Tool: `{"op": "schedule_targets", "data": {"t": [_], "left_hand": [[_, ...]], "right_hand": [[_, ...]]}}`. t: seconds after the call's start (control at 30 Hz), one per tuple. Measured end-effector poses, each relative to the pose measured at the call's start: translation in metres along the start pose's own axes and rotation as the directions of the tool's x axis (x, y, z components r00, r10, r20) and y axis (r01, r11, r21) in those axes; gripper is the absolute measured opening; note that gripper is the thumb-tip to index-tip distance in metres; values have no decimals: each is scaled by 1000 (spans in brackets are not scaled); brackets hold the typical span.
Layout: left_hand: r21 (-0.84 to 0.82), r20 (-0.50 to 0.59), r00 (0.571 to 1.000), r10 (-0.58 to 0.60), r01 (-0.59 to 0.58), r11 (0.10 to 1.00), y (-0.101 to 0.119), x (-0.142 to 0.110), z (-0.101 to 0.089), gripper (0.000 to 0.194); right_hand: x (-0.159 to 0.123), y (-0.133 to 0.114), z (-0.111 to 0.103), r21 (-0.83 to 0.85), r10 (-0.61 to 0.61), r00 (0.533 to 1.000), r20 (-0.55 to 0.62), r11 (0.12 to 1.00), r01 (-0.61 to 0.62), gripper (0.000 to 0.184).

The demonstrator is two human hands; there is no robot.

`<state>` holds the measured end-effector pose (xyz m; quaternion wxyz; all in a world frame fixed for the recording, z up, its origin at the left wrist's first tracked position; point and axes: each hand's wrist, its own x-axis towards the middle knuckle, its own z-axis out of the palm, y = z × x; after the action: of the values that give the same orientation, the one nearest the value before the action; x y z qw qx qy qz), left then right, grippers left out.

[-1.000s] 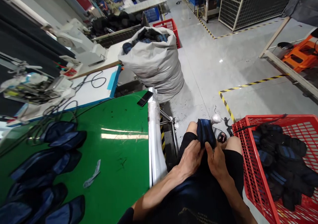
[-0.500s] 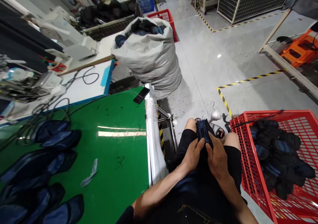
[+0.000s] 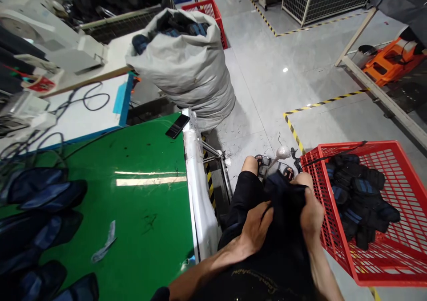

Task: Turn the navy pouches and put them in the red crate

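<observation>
My left hand (image 3: 256, 226) is closed on the near left side of a dark blue and black cloth piece (image 3: 283, 198) above my lap. My right hand (image 3: 312, 214) grips the right side of the same piece, its fingers curled in. The cloth spreads between both hands and is blurred, so where it ends against my black shirt is hard to see. To my right, small black and blue fabric pouches (image 3: 363, 189) lie heaped in a red plastic basket (image 3: 398, 265). More dark blue fabric pieces (image 3: 50, 198) rest on the green table (image 3: 140, 229) at left.
A phone (image 3: 177, 126) lies at the table's far corner, and a scrap strip (image 3: 105, 243) nearer. Behind the table stands a big white sack (image 3: 196, 74) filled with dark pieces. Cables (image 3: 63, 127) cross the white worktop. A metal table leg (image 3: 220, 163) is beside my knee.
My hands have moved apart and closer to my body, spreading the cloth that was held narrow between the thumbs. The view has shifted, so the table appears further left.
</observation>
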<state>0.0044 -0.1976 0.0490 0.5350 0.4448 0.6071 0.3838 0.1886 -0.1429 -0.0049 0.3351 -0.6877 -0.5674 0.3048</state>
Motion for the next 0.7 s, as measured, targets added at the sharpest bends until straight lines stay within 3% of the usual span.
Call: {"op": "schedule_targets", "data": {"t": [0.07, 0.13, 0.27, 0.33, 0.4, 0.43, 0.5, 0.6, 0.7], "left_hand": [[37, 53, 998, -36, 34, 999, -5, -6, -4, 43], [50, 69, 994, -88, 84, 995, -9, -3, -11, 42], [-105, -47, 992, -117, 111, 988, -1, 17, -15, 36], [-221, -78, 994, -83, 64, 973, 9, 22, -6, 31], [-296, -55, 998, -11, -6, 955, 17, 19, 7, 48], [-309, -49, 999, 17, -32, 950, 19, 16, 13, 54], [-293, -73, 996, 47, -66, 954, 21, 11, 21, 45], [-272, -172, 983, 58, -104, 957, 27, 16, 21, 30], [-348, -320, 945, 62, -178, 920, 44, 45, 11, 33]], "right_hand": [[10, 8, -15, -50, 133, 991, -6, 990, -134, 83], [14, 7, -23, -105, 142, 990, 26, 985, -139, 87], [10, -16, -14, -193, -128, 990, -53, 974, 116, 84], [7, -31, -6, -256, -299, 946, -124, 931, 261, 74], [6, -45, -7, -344, -433, 878, -202, 871, 350, 64], [5, -51, -12, -391, -482, 844, -236, 842, 371, 59], [4, -62, -28, -473, -557, 783, -276, 788, 394, 52], [3, -79, -57, -541, -630, 720, -291, 729, 420, 49], [10, -102, -65, -516, -702, 656, -279, 685, 514, 44]]}}
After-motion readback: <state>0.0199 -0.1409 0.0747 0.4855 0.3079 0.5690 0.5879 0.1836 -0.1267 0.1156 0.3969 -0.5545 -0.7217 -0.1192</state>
